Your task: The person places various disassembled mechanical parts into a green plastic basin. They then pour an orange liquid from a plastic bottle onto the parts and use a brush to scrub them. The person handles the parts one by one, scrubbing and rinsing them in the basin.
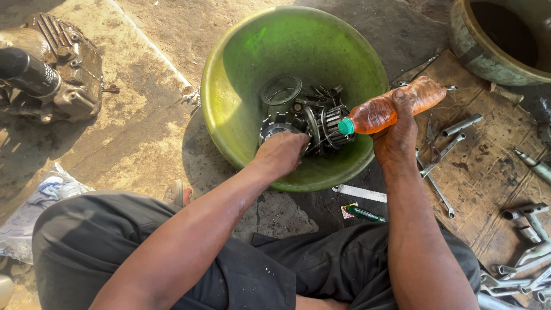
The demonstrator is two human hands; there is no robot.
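Person sits on the floor, seen from above, legs in dark trousers [172,258] near the bottom. Green basin [241,63] sits on the concrete floor [143,115] in the middle, just beyond the knees.

Left hand [282,152] is down inside the basin at its near wall, fingers curled closed on a metal gear part [275,126]; exact grip is partly hidden by the hand's back. More greasy metal parts in the basin: a ribbed round drum [334,123] just right of the hand, and a flat ring-shaped plate [280,90] lying farther back.

Right hand [397,135] grips a plastic bottle [396,106] of orange liquid, fingers wrapped around its middle. Bottle lies nearly horizontal, tilted over the basin's right rim, green cap [345,126] pointing left toward the drum, cap on.

Right of the basin, a cardboard sheet [488,166] on the floor carries spanners [439,189] and socket wrenches [525,221]. Far right corner: rim of a large metal pot [488,63]. Far left: a dirty engine block [54,69] on the floor. Near left: crumpled plastic bag [40,201]. A small green pen-like item [364,214] lies on the floor between the basin and the right knee.
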